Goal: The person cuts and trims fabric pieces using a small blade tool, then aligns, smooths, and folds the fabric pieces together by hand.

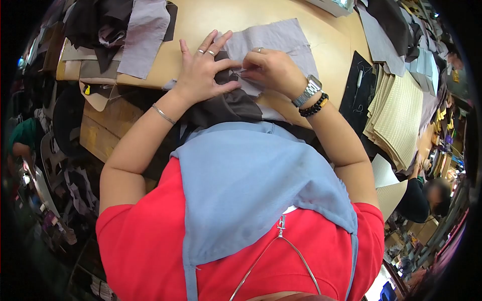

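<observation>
A dark cloth [226, 108] lies bunched at the near edge of a light wooden table [334, 75], directly under and just below a worker's two bare hands. A pale grey cloth [288, 42] spreads flat beyond it, reaching past the fingertips of both hands. The left hand [207, 72], two rings on its fingers, is open with fingers splayed, the thumb and index finger stretched toward the other hand over the dark cloth. The right hand [271, 69] is partly closed, its fingers bent and drawn together at the cloth; whether they pinch anything small cannot be told. A metal watch [307, 92] and a beaded bracelet [315, 105] circle the right wrist; a thin bracelet [163, 113] sits on the left.

To the right of the right hand, a white-handled tool [359, 79] rests on a black sheet [355, 95], and farther out fans a stack of cream sheets [395, 118]. Beyond the left hand, to its left, a grey strip of cloth [144, 37] lies beside a heap of dark fabric [95, 27]. Nearer than both hands, a blue apron [256, 175] covers the front of a red shirt [140, 241]. Well apart from the hands, a dark-haired person [436, 196] appears at far right, and a green sleeve [24, 133] at far left.
</observation>
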A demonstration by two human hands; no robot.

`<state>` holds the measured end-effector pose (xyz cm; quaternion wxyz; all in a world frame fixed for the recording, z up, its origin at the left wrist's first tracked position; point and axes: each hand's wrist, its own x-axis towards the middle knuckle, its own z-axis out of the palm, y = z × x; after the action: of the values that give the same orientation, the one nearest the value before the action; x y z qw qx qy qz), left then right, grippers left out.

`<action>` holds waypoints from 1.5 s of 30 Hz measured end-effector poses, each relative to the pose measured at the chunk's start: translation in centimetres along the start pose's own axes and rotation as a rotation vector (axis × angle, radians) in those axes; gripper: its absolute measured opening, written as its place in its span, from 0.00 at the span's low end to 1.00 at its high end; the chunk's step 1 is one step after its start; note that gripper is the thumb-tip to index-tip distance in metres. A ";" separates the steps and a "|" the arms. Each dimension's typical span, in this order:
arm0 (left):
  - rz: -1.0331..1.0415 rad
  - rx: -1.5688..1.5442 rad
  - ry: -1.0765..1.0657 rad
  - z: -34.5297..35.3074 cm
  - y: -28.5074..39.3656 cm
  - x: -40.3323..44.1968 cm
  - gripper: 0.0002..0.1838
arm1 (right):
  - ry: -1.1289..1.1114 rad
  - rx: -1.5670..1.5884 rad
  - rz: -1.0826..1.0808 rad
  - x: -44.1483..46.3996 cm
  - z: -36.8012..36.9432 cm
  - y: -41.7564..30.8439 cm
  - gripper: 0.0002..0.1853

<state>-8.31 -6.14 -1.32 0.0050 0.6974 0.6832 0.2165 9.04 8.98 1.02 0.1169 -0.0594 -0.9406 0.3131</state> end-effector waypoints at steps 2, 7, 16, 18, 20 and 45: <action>-0.027 -0.013 -0.023 0.0 -0.1 -0.1 0.24 | 0.001 -0.004 -0.005 -0.2 0.0 0.1 0.07; -0.101 -0.069 -0.098 0.2 -0.3 -0.2 0.24 | 0.027 -0.130 -0.167 -0.1 0.5 0.5 0.07; -0.167 -0.077 -0.136 -0.1 -0.2 0.1 0.22 | -0.089 -0.357 -0.297 0.4 0.9 0.7 0.13; -0.179 -0.061 -0.150 -0.1 -0.1 0.1 0.22 | -0.089 -0.343 -0.314 0.4 1.4 1.6 0.13; -0.155 -0.055 -0.162 0.0 -0.2 0.1 0.22 | -0.108 -0.319 -0.329 0.1 1.7 2.3 0.13; -0.073 -0.103 -0.306 -1.1 -1.3 1.0 0.24 | -0.061 -0.241 -0.329 -1.3 0.8 0.5 0.23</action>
<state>-9.96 -5.46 -0.44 0.1524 0.6959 0.6873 0.1422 10.09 8.66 -0.17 0.1301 0.0908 -0.9714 0.1767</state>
